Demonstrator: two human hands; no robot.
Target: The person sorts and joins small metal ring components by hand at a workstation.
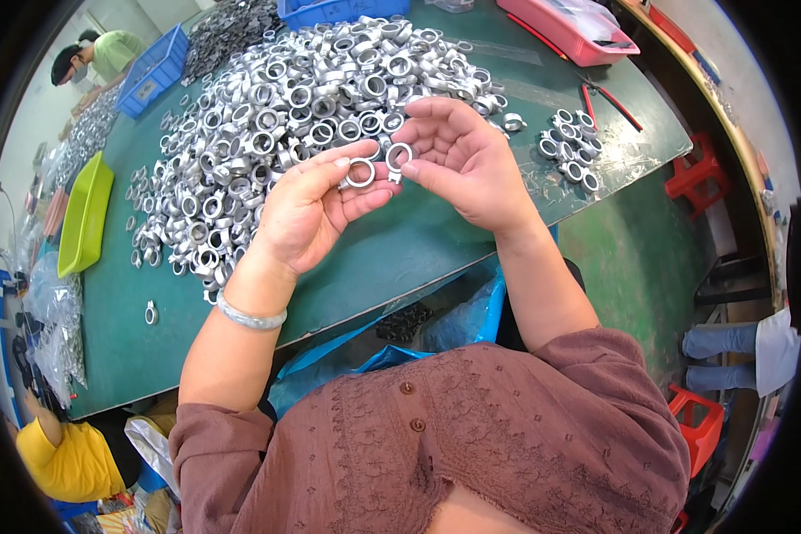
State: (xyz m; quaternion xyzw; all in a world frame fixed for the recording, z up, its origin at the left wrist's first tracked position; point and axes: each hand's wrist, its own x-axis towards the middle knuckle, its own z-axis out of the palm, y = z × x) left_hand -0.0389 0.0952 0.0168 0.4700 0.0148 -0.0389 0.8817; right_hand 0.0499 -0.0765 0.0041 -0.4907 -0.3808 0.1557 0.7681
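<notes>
My left hand (307, 209) holds a silver metal ring (349, 183) with a small lug between thumb and fingers. Close beside it, my right hand (476, 173) pinches a second, similar ring (390, 164) between thumb and fingertips, its lug pointing down. The two rings are held side by side above the front part of the green table (365, 276). Behind my hands lies a large heap of the same rings (294, 98). A small group of rings (568, 147) sits to the right, and a lone ring (151, 312) lies at the front left.
Red-handled pliers (621, 107) and a pink bin (565, 34) are at the far right. A blue crate (154, 71) and a lime-green tray (86, 214) stand on the left. Blue plastic (476, 311) hangs below the front edge. Other people are at the left, with red stools (699, 173) on the right.
</notes>
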